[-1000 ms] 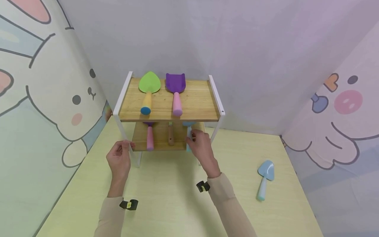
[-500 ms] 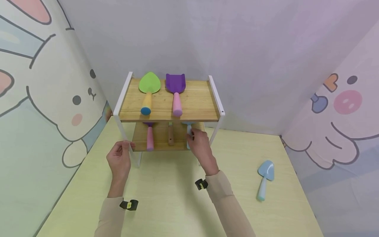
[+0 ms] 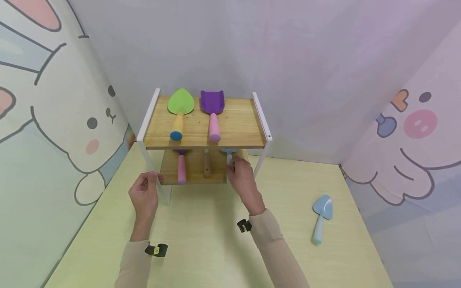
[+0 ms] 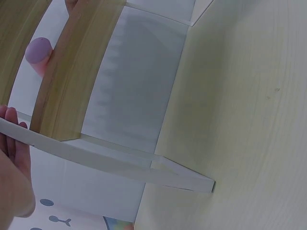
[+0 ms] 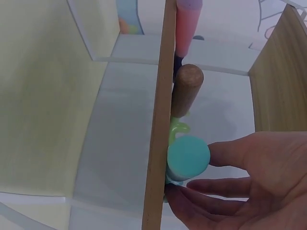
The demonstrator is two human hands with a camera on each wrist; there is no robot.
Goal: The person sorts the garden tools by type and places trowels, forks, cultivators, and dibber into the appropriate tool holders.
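My right hand (image 3: 243, 178) holds a toy trowel with a light blue handle (image 3: 229, 160) on the lower board of a small two-tier rack. In the right wrist view its turquoise handle end (image 5: 188, 156) sits at the board's edge, between my fingers and thumb. The blade is mostly hidden under the upper board. My left hand (image 3: 145, 192) grips the rack's white left post (image 4: 110, 165), its fingertips showing behind the post. Left of the blue trowel lie a brown-handled tool (image 3: 207, 165) and a pink-handled purple shovel (image 3: 181, 168).
On the upper board (image 3: 241, 124) rest a green trowel (image 3: 181, 102) with a yellow handle and a purple shovel (image 3: 212, 102) with a pink handle. Another light blue trowel (image 3: 323, 207) lies on the table (image 3: 288, 200) to the right. Cartoon-printed cloth walls stand around.
The blue trowel has slid slightly deeper onto the lower board, with my right hand shifting a little along with it. My left hand keeps its place on the post.
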